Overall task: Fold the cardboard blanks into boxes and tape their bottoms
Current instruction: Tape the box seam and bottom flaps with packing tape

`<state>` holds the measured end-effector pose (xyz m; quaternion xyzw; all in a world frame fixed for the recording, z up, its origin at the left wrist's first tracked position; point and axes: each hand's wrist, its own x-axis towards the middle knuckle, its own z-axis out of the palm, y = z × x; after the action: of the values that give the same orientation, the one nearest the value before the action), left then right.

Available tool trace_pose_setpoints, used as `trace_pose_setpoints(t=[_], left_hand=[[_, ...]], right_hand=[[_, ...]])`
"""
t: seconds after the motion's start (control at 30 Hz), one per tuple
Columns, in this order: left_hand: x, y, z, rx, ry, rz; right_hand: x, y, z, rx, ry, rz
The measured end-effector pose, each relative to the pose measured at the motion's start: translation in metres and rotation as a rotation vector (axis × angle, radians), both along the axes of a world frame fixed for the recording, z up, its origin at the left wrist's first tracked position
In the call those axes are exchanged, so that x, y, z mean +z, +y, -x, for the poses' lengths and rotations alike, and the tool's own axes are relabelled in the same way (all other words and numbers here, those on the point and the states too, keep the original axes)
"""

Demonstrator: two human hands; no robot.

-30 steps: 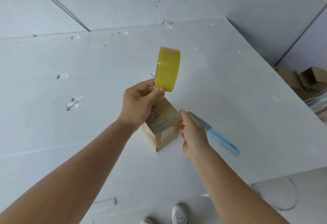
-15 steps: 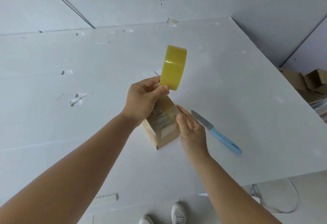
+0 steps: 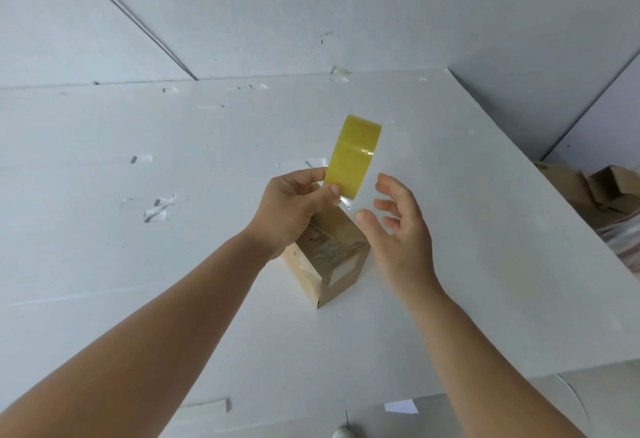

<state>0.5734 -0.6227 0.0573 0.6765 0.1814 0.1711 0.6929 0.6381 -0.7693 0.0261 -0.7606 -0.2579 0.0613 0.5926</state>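
box point(image 3: 325, 261) under both hands: left hand point(image 3: 291, 211) pinches tape roll point(image 3: 353, 155); right hand point(image 3: 398, 226) open, empty.

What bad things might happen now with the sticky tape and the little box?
1. The left hand holds the yellow tape roll up, and a strip runs down to the cardboard box. A loose strip might twist and stick to itself.
2. The right hand is open beside the box, touching nothing. With nothing pressing on the small box, a tug on the roll might lift or tip it.
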Motion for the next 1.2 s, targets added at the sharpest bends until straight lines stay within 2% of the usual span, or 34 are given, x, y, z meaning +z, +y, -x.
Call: trace_pose_setpoints(t=[0.2, 0.27, 0.37, 0.47, 0.77, 1.07, 1.2], left_hand=[[0.018, 0.002, 0.001, -0.238, 0.038, -0.027], [0.026, 0.001, -0.002, -0.239, 0.110, -0.145], [0.036, -0.004, -0.009, -0.168, 0.207, -0.422], [0.037, -0.008, -0.014, -0.156, 0.228, -0.615], [0.022, -0.018, -0.022, -0.120, 0.245, -0.931], [0.005, -0.030, -0.020, -0.014, 0.384, -0.824], [-0.010, -0.036, -0.004, -0.074, 0.366, -0.960]], right_hand=[[0.023, 0.000, -0.016, -0.014, -0.277, 0.143], [0.026, -0.002, -0.016, -0.013, -0.338, 0.139], [0.026, -0.003, -0.015, -0.023, -0.374, 0.160], [0.027, -0.003, -0.016, -0.047, -0.425, 0.201], [0.025, -0.014, -0.019, -0.093, -0.430, 0.216], [0.023, -0.026, -0.026, -0.076, -0.463, 0.235], [0.016, -0.039, -0.042, -0.133, -0.443, 0.399]])
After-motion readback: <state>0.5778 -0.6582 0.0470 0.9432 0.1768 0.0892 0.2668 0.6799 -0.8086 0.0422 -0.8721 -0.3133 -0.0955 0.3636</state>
